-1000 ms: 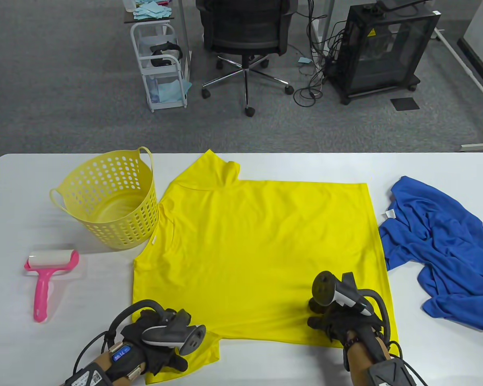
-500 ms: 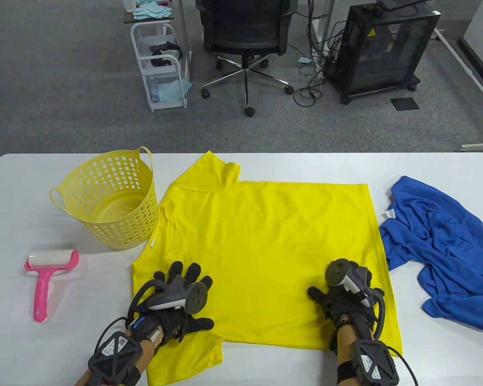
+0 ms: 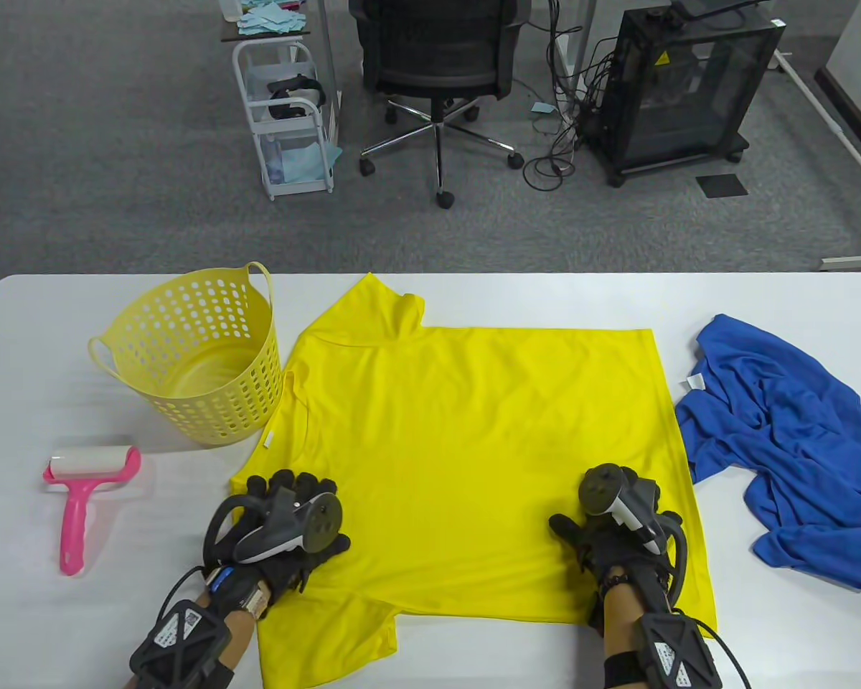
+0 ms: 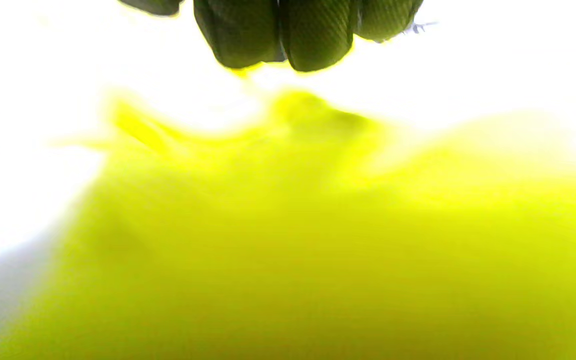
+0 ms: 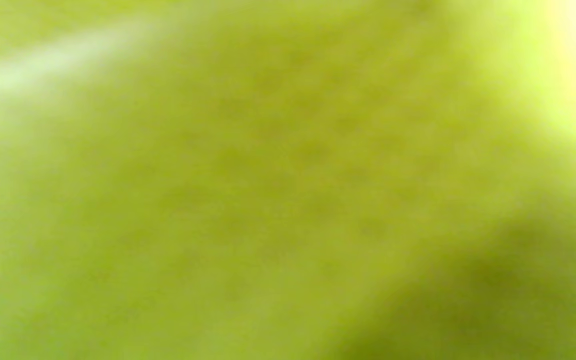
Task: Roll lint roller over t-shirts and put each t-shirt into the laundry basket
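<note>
My left hand (image 3: 287,520) lies on the yellow t-shirt (image 3: 473,445) near its left edge, fingers flat and spread on the cloth, gripping nothing. My right hand (image 3: 613,527) presses flat on the shirt's lower right part, holding nothing too. The shirt is spread across the middle of the tabletop (image 3: 29,617). The yellow laundry basket (image 3: 194,359) stands just left of it, the pink lint roller (image 3: 86,495) farther left, and a crumpled blue t-shirt (image 3: 789,445) lies to the right.

An office: grey carpet, a swivel chair (image 3: 438,64), cabled equipment cabinet (image 3: 681,86) behind the table (image 3: 473,287).
</note>
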{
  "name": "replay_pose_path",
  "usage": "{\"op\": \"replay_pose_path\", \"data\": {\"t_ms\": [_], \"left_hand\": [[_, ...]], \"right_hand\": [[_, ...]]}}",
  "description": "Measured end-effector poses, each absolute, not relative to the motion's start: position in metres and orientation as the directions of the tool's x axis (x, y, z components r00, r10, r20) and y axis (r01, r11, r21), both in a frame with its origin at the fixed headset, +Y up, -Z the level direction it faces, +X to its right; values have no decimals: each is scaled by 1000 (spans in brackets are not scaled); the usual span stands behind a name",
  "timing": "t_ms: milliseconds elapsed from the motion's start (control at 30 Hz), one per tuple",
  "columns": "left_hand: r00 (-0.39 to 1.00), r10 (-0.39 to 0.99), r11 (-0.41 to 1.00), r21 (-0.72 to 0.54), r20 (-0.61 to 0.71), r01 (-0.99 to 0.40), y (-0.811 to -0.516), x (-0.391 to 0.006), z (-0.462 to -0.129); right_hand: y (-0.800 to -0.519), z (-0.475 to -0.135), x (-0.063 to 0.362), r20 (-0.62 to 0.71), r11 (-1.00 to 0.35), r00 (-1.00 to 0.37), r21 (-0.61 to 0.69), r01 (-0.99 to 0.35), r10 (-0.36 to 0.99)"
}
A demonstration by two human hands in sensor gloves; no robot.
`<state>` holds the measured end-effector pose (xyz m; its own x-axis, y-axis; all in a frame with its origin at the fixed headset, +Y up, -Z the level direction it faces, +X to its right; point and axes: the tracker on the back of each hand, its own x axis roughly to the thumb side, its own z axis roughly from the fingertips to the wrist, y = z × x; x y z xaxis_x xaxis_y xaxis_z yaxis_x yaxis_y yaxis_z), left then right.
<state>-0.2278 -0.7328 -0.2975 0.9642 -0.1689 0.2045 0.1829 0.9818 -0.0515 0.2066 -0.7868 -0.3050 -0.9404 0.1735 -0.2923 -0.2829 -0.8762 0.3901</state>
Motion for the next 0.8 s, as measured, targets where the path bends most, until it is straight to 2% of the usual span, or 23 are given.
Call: {"op": "replay_pose_path", "data": {"t_ms": [100,167,233,333,367,433,500,633,700,800], "left_hand": [[991,-124,988,91,-43,128,-705,-276,-296],[976,-91,984,131,-196,118,-700,-313,-295],[937,-58,991,95,-344,96,-705,-352,-295],[844,-4,996,-79,-537,-45,-724,-401,-295],[812,0,994,-86,-583,-62,-730,-415,-294],[762,-21,995,-90,-647,-50,-737,-435,-291],[715,4,987,-111,-699,-114,-745,-451,-287],[700,-16,958,-211,-714,-194,-766,-461,-290],[698,-36,981,-160,-715,-112,-767,-460,-292],[718,-30,988,-130,-695,-84,-763,-459,-294]], "right_hand": [[-781,-304,201,-261,-888,-946,364,-281,192],[-779,-304,198,-249,-895,-950,356,-269,186],[-778,-303,196,-237,-901,-955,353,-253,176],[-778,-303,195,-230,-900,-956,353,-257,183],[-780,-302,195,-232,-896,-954,358,-263,188],[-781,-301,195,-232,-896,-956,364,-256,179],[-781,-301,195,-231,-901,-960,365,-236,158],[-780,-301,195,-233,-910,-963,356,-213,134],[-780,-301,196,-236,-912,-964,354,-207,127],[-781,-301,196,-242,-909,-962,359,-210,127]]}}
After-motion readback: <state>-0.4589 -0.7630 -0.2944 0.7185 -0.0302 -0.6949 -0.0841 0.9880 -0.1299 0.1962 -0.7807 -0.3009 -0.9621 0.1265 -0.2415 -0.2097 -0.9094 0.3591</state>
